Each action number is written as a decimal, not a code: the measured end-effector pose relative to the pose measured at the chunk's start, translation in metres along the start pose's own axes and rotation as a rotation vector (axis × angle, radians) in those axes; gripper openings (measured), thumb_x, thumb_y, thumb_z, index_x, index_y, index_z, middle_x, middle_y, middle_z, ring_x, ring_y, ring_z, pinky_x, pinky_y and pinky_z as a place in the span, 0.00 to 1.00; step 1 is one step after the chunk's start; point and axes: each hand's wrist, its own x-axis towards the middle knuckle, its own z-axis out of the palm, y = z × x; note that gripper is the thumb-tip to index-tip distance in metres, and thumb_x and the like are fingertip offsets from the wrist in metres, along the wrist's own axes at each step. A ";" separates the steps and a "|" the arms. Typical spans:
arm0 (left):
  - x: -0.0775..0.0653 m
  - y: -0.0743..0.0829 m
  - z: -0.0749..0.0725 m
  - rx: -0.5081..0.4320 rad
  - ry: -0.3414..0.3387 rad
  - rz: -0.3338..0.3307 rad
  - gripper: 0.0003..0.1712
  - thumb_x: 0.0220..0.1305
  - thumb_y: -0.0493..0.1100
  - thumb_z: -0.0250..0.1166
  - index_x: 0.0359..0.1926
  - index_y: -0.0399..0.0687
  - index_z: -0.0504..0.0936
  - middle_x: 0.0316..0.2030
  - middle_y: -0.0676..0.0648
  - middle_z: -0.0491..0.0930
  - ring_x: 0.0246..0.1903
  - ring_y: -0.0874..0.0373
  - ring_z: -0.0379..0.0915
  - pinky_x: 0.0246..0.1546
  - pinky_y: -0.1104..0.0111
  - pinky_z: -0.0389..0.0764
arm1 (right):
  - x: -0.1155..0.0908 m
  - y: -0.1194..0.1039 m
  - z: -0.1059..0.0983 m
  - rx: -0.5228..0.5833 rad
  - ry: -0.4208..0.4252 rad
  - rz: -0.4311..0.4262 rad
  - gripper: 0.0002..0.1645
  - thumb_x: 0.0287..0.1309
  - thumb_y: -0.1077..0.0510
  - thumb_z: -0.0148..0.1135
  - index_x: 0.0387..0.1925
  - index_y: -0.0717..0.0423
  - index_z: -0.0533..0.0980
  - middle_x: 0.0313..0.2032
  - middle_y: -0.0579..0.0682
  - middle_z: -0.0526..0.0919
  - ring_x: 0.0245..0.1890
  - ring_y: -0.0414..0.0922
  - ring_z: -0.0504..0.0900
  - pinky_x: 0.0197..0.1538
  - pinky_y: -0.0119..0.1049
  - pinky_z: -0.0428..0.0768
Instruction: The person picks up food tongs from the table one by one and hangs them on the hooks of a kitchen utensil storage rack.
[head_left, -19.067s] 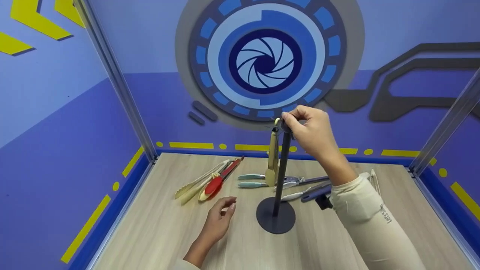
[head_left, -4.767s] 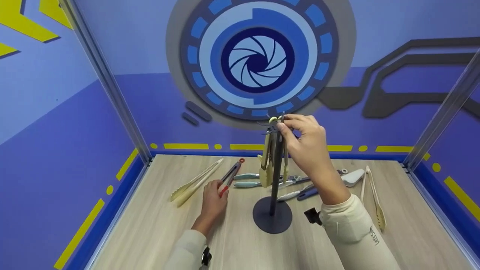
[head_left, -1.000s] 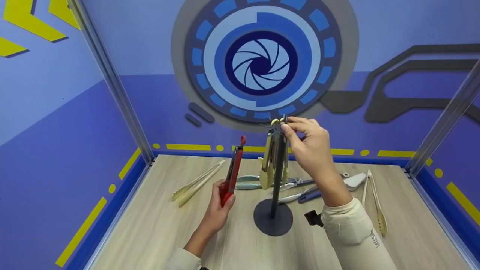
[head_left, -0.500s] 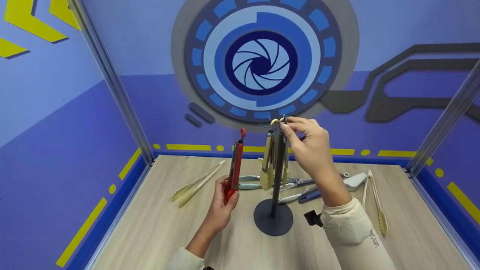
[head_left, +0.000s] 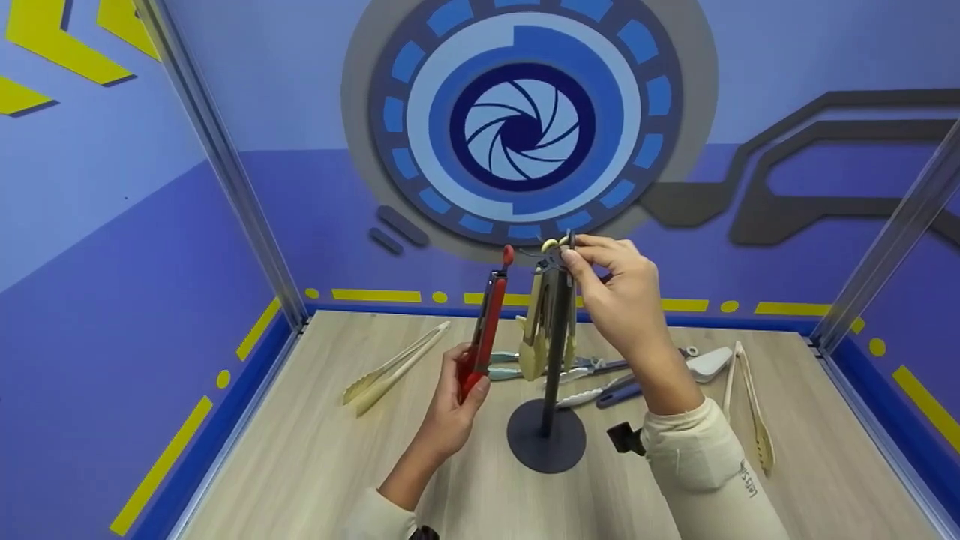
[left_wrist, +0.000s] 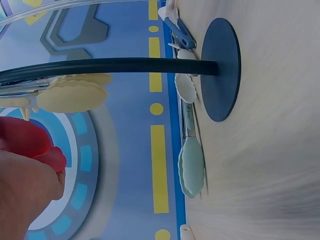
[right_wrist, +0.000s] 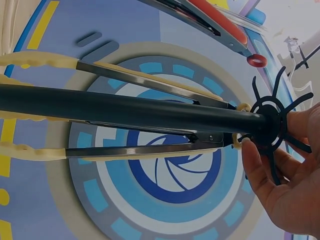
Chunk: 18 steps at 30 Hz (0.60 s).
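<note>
My left hand (head_left: 454,409) grips a pair of red tongs (head_left: 493,319) by its head end, with the hanging ring pointing up. The tongs stand nearly upright, just left of a black utensil stand (head_left: 556,360) and apart from it. At the stand's top, my right hand (head_left: 626,296) pinches the hooked head (right_wrist: 270,120) between thumb and fingers. Pale yellow tongs (right_wrist: 145,77) hang by their rings from its hooks, heads down. In the left wrist view, the red tong heads (left_wrist: 22,137) show above my fist; the rest of them is out of frame.
On the table lie cream tongs (head_left: 390,371) at the left, teal-tipped tongs (head_left: 504,372) behind the stand, and white-tipped tongs (head_left: 585,394) with a dark blue handle. Another cream pair of tongs (head_left: 761,424) lies right, beside a white, flat-ended piece (head_left: 709,364). Metal posts and printed walls enclose the table.
My left hand has lifted the red tongs off the table and brought them up and rightward toward the stand. More yellow tongs hang there than at first. My right hand stays at the top.
</note>
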 end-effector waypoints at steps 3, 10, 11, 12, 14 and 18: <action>0.002 0.001 0.001 -0.002 -0.002 -0.014 0.30 0.82 0.39 0.57 0.77 0.52 0.57 0.64 0.41 0.70 0.61 0.50 0.69 0.59 0.63 0.73 | 0.000 0.000 0.000 0.003 0.004 -0.002 0.10 0.71 0.55 0.70 0.44 0.56 0.92 0.57 0.55 0.90 0.54 0.49 0.84 0.37 0.23 0.76; 0.006 0.004 0.005 -0.011 0.005 -0.003 0.30 0.82 0.39 0.57 0.77 0.52 0.58 0.63 0.39 0.70 0.60 0.47 0.69 0.56 0.65 0.74 | 0.000 -0.001 0.000 0.005 0.000 -0.002 0.10 0.71 0.56 0.70 0.44 0.56 0.92 0.57 0.56 0.90 0.54 0.49 0.83 0.37 0.24 0.76; 0.006 0.004 0.006 -0.016 0.005 -0.005 0.29 0.82 0.39 0.57 0.76 0.52 0.58 0.63 0.38 0.70 0.60 0.47 0.69 0.56 0.65 0.74 | 0.000 -0.001 0.000 0.003 -0.001 0.001 0.10 0.71 0.55 0.70 0.45 0.56 0.92 0.57 0.55 0.90 0.54 0.49 0.83 0.37 0.24 0.76; 0.007 0.003 0.006 -0.015 0.004 -0.009 0.29 0.82 0.39 0.58 0.76 0.52 0.59 0.63 0.38 0.70 0.60 0.46 0.69 0.56 0.65 0.74 | 0.000 -0.001 0.000 0.002 -0.001 0.001 0.10 0.71 0.55 0.70 0.45 0.56 0.92 0.57 0.55 0.90 0.54 0.49 0.83 0.37 0.25 0.76; 0.006 0.002 0.006 -0.009 0.003 -0.014 0.29 0.82 0.40 0.58 0.76 0.52 0.59 0.64 0.39 0.70 0.61 0.46 0.69 0.58 0.65 0.75 | 0.000 -0.001 0.000 0.001 -0.002 0.001 0.10 0.71 0.55 0.70 0.44 0.56 0.92 0.57 0.55 0.90 0.55 0.49 0.83 0.37 0.25 0.76; 0.006 0.001 0.006 0.015 -0.007 -0.034 0.29 0.82 0.42 0.57 0.77 0.54 0.59 0.66 0.41 0.70 0.65 0.46 0.69 0.62 0.63 0.74 | -0.001 0.000 0.000 0.000 0.003 -0.004 0.10 0.71 0.56 0.70 0.44 0.56 0.92 0.57 0.54 0.91 0.53 0.49 0.83 0.37 0.24 0.75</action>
